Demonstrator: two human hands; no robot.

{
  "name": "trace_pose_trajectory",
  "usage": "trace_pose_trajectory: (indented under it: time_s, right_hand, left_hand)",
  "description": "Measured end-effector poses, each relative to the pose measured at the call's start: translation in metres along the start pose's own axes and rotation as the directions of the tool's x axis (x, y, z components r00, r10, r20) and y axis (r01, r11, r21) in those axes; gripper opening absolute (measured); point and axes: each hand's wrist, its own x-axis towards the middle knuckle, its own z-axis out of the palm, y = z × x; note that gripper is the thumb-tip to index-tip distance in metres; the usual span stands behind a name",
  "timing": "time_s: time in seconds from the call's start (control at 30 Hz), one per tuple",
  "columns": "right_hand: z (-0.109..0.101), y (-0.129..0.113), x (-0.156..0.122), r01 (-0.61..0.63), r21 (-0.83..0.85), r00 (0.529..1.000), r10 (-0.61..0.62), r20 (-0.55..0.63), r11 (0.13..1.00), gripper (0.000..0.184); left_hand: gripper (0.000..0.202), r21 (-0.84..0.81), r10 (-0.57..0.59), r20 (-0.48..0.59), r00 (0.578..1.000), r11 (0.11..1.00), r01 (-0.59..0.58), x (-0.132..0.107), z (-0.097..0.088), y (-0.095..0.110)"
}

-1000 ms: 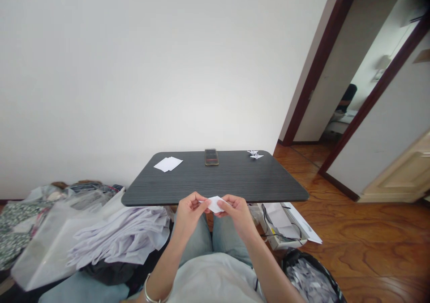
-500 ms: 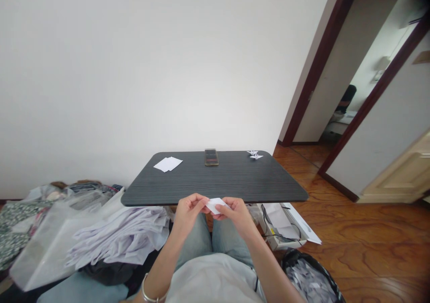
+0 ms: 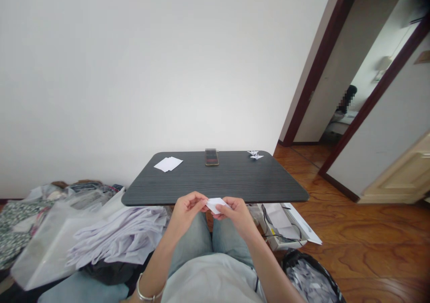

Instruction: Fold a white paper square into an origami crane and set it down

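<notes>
Both my hands pinch a small folded white paper [image 3: 215,203] just in front of the near edge of a dark table [image 3: 235,180], above my lap. My left hand [image 3: 187,210] grips the paper's left end with fingers curled. My right hand [image 3: 237,212] grips its right end between thumb and fingers. On the table lie a small stack of white paper sheets [image 3: 168,163] at the far left, a phone [image 3: 211,157] in the far middle, and a folded paper crane [image 3: 255,154] at the far right.
A pile of white cloth and plastic bags [image 3: 101,236] lies at the left on the floor. A white box with cables [image 3: 285,227] sits under the table's right side. A black bin of paper scraps [image 3: 309,278] stands at lower right. An open doorway [image 3: 352,97] is at the right.
My hands have shifted only slightly on the folded paper, working it between the fingers. Nothing on the table has moved.
</notes>
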Motion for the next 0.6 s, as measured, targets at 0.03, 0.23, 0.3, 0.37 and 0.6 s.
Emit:
trace_pose_trajectory:
  time_s: [0.03,0.23,0.3,0.37,0.6]
  right_hand:
    - [0.0001,0.0002,0.0,0.002,0.001,1.0,-0.002,0.002,1.0,0.029]
    - [0.0007,0.002,0.0002,0.016,0.001,1.0,-0.016,-0.001,1.0,0.026]
    - [0.0006,0.0025,0.0002,0.022,0.004,1.0,-0.022,0.005,1.0,0.025]
    - [0.0005,0.0028,0.0001,0.026,0.009,1.0,-0.026,0.01,1.0,0.023]
    - [0.003,0.0012,-0.0007,0.034,0.016,0.999,-0.034,-0.002,0.999,0.022]
  left_hand:
    - [0.018,0.009,-0.003,0.007,1.0,1.0,0.003,0.0,-0.0005,0.0006]
    - [0.015,0.057,-0.014,0.02,1.0,0.998,0.013,-0.0011,-0.0048,0.0018]
    - [0.014,0.06,0.002,0.016,1.0,0.998,-0.003,-0.0011,-0.0057,0.0006]
    - [0.013,0.05,0.017,0.011,1.0,0.999,-0.017,-0.0008,-0.0061,-0.0011]
    - [0.014,0.09,0.034,0.039,0.999,0.995,-0.038,0.0003,-0.0073,-0.0038]
